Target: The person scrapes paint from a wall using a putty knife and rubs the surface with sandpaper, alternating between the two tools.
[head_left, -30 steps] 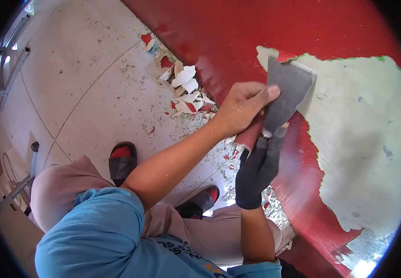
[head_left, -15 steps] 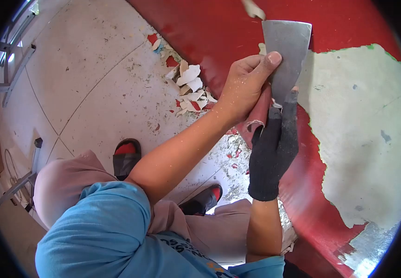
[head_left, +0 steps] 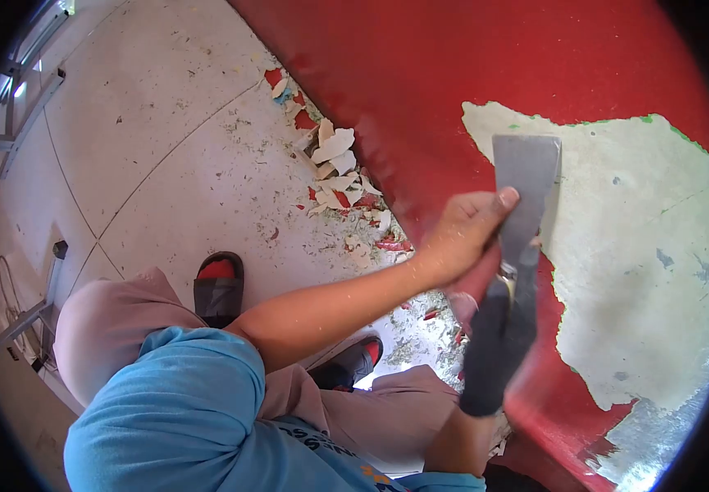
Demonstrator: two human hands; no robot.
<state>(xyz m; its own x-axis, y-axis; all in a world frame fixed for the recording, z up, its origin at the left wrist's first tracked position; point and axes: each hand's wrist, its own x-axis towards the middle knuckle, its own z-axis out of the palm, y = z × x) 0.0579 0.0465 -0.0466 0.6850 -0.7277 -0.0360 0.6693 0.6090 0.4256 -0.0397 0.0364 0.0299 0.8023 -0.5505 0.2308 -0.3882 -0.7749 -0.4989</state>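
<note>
Angling the scraper (head_left: 526,217) low over the pale patch (head_left: 633,287) may limit gouges; left hand (head_left: 459,239) pinches its blade (head_left: 526,164), right hand (head_left: 498,348) wraps its lower end

Wears a sky-blue cloth shirt (head_left: 174,402) with dark lettering, dusty-pink trousers (head_left: 116,328) and a black fabric glove (head_left: 494,361). Shows a flared grey metal scraper (head_left: 528,164), broad red panel (head_left: 428,66) and jagged pale-green patch (head_left: 633,246) with grey flecks.
</note>
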